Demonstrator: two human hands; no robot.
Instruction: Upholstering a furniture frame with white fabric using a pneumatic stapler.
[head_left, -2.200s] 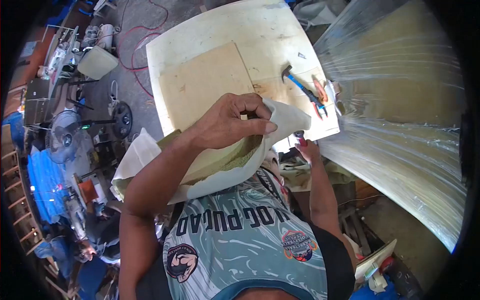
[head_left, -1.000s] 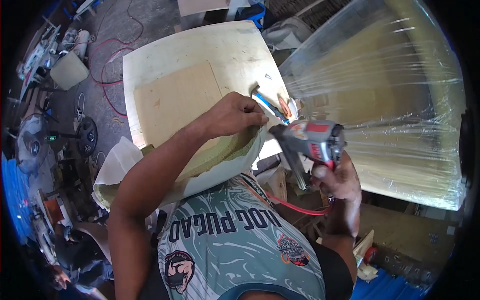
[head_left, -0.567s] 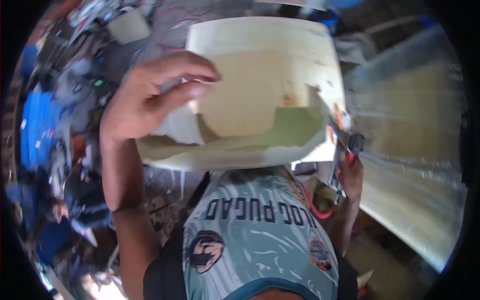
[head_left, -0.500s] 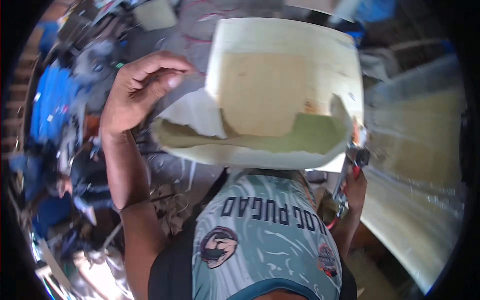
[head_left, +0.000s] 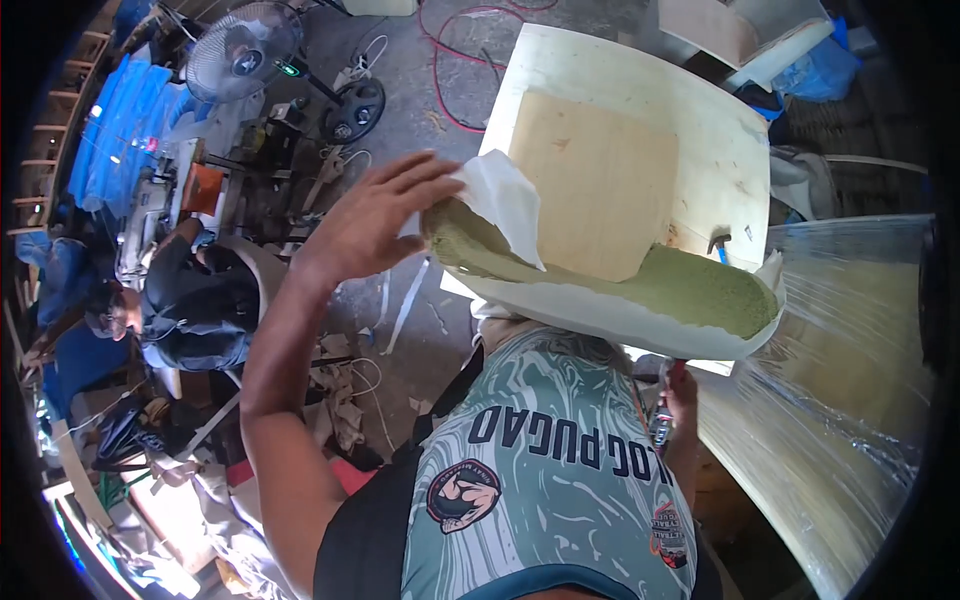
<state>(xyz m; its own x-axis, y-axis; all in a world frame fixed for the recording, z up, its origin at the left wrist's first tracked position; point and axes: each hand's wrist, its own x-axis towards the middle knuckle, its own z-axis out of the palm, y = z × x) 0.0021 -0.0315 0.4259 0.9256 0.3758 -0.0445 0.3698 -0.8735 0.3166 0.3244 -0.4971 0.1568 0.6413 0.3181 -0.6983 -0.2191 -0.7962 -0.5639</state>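
In front of me is a curved padded piece with green foam (head_left: 712,292) inside and a white cover (head_left: 620,318) wrapped round its near edge. A loose white flap (head_left: 508,200) rises at its left end. My left hand (head_left: 365,220) is at that end, fingers stretched and thumb apart, close beside the flap and the foam; whether it touches is unclear. Below the piece's right end, my right hand (head_left: 683,402) is closed round a staple gun (head_left: 662,425) with a red part, mostly hidden. Behind the foam lies a brown panel (head_left: 595,180) on a pale board (head_left: 725,165).
A small hammer (head_left: 720,246) rests on the board's right side. Plastic-wrapped sheets (head_left: 840,350) stand at the right. At the left are a standing fan (head_left: 245,55) and a seated person (head_left: 200,310). A red hose (head_left: 437,75) loops over the floor.
My view has shifted and is sharper. My left hand has come to the padded piece's left end, its fingers straighter. My right hand's staple gun, plainer before, is now partly hidden below the piece.
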